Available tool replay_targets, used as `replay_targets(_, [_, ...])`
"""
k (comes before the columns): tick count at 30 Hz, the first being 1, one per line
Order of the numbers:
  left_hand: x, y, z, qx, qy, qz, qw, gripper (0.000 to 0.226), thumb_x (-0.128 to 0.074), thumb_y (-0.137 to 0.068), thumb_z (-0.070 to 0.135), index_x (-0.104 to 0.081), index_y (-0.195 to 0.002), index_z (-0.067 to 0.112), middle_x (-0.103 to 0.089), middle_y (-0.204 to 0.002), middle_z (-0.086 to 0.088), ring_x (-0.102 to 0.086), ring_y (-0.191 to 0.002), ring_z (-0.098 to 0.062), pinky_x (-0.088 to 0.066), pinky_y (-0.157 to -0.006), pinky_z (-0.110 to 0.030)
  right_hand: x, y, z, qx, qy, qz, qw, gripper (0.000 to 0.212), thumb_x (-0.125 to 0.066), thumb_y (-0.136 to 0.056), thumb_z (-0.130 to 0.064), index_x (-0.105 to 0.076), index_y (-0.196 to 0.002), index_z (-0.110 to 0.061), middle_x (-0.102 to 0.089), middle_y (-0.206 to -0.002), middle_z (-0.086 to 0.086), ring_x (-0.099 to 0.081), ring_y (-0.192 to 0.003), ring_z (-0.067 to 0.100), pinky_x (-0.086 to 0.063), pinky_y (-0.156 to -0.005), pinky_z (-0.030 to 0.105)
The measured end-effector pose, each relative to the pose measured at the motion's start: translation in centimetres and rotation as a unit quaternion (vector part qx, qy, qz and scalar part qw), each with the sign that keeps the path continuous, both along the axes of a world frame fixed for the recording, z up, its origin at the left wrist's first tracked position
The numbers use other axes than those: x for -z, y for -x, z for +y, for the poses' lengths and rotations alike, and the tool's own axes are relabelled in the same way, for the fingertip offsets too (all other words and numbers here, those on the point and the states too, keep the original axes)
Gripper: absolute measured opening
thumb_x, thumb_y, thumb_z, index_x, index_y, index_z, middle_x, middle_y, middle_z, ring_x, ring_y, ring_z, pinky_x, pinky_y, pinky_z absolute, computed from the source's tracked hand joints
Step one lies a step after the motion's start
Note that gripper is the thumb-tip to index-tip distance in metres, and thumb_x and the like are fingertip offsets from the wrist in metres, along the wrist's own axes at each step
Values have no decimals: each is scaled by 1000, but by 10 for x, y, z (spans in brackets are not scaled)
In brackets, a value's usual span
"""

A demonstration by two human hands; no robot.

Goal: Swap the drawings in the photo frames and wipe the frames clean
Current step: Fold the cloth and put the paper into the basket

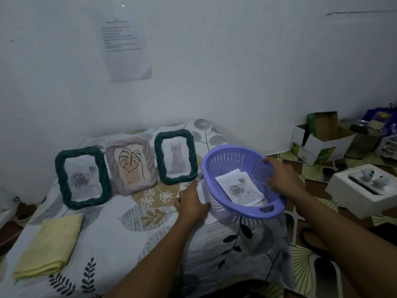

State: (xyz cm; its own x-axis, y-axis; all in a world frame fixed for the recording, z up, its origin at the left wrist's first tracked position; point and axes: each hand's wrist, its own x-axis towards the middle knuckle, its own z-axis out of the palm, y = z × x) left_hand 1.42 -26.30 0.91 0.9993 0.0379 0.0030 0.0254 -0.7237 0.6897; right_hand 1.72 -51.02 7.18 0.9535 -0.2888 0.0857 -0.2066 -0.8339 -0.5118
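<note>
— Where are the frames?
— Head view: three stand upright at the back of the table [129,244], side by side. The rose frame [62,181] is on the left, the leaf frame [111,166] in the middle and the cat frame [160,162] on the right. No hand touches them.
— And the hands?
— The right hand [281,179] grips the far rim of the basket [217,160], fingers curled over it, and holds it tilted above the table's right edge. Spare drawings [238,189] lie inside. The left hand [192,204] lies on a sheet [209,219] under the basket; whether it pinches it, I cannot tell.
— How will the frames handle?
— Light and stiff, I'd judge, likely with a fragile pane. Take each by its ribbed side rails, on both sides. The paper is limp and creases easily, so lift it by an edge. The cloth [49,246] lies folded at front left, untouched.
</note>
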Motion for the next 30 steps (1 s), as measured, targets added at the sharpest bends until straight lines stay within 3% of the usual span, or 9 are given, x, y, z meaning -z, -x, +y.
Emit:
replay_targets(4, [3,-1,-2,15,63,5,998,96,-75,-76,14,-15,-151,24,-40,-148,-2,-31,-136,-27,-31,-109,-45,1,1,-8,12,2,5,1000,59,-58,-84,-5,-43,-136,-30,-57,-125,12,-61,-96,32,-55,-75,43])
replay_targets(7, [-5,4,-3,10,142,7,990,96,-68,-79,-2,-9,-152,21,-38,-147,-1,-38,-132,-20,-42,-97,-34,4,2,-11,14,-1,1,1000,59,-59,-84,-5,-43,-136,-29,-57,-126,12,-61,-96,32,-55,-75,43])
replay_targets(8, [-7,4,-2,-2,178,17,984,100,-65,-79,-7,-4,-153,23,-40,-146,-5,-43,-129,-22,-47,-89,-30,4,2,-11,13,-5,1,1000,59,-59,-85,-5,-43,-136,-28,-57,-126,12,-61,-96,31,-54,-74,41])
replay_targets(11, [-14,5,7,-57,319,56,944,106,-61,-79,-18,1,-152,25,-49,-120,-6,-57,-88,-14,-48,-50,-18,5,-1,-8,8,-27,-2,1000,58,-57,-85,-3,-44,-136,-27,-57,-127,12,-60,-96,32,-54,-74,40])
replay_targets(15, [-20,3,43,-101,423,49,899,82,-54,-70,-28,-39,-136,19,-59,-121,-12,-59,-98,-27,-55,-64,-39,8,-2,4,2,-37,-21,999,58,-56,-82,-3,-47,-135,-25,-56,-127,15,-58,-100,36,-50,-76,38])
replay_targets(19, [-28,3,78,-107,465,41,878,68,-48,-69,-31,-50,-123,12,-62,-117,-17,-60,-101,-38,-51,-84,-57,10,-4,17,6,-43,-14,999,60,-53,-79,-8,-46,-133,-31,-54,-127,15,-57,-102,37,-53,-83,47])
replay_targets(23, [-35,6,102,-90,422,29,902,67,-54,-71,-28,-49,-126,10,-61,-120,-16,-58,-104,-35,-51,-87,-53,4,-3,26,-2,53,13,999,56,-58,-80,-22,-46,-134,-28,-48,-136,12,-48,-119,35,-46,-94,49])
replay_targets(26, [-46,11,110,-73,392,11,917,73,-56,-73,-26,-46,-132,15,-61,-120,-10,-56,-106,-31,-53,-81,-44,-8,2,50,-56,131,-86,986,46,-59,-84,-26,-53,-130,-25,-44,-140,9,-41,-126,32,-36,-100,47])
replay_targets(30, [-55,16,117,-56,353,-24,934,85,-61,-70,-21,-40,-140,23,-59,-120,-6,-56,-107,-26,-52,-88,-54,-20,16,129,-242,-97,-113,959,44,-61,-89,-15,-54,-132,-14,-59,-129,5,-55,-118,23,-43,-98,34])
